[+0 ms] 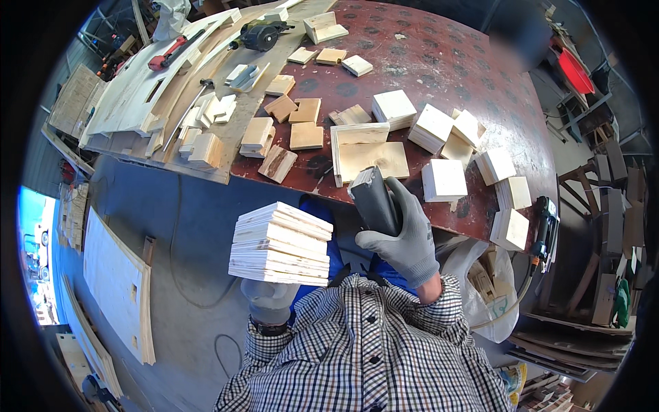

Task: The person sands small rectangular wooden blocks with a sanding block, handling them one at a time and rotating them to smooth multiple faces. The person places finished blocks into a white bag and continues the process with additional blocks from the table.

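Note:
My left hand (269,296), in a grey glove, holds up a stack of several square plywood pieces (280,243) from below, in front of my chest. My right hand (405,230), also grey-gloved, grips a dark grey sanding block (375,201) near the front edge of the dark red table (439,62). Just beyond the block lies an L-shaped plywood corner piece (364,152) on the table. Many loose plywood squares (443,180) lie scattered around it.
Long plywood boards (158,89) with small offcuts, a red clamp (167,53) and a dark power tool (261,34) lie at the table's left. A cordless drill (546,226) hangs at the right edge. A white bag of scraps (487,281) sits right of me. Plywood sheets (117,288) lie on the floor.

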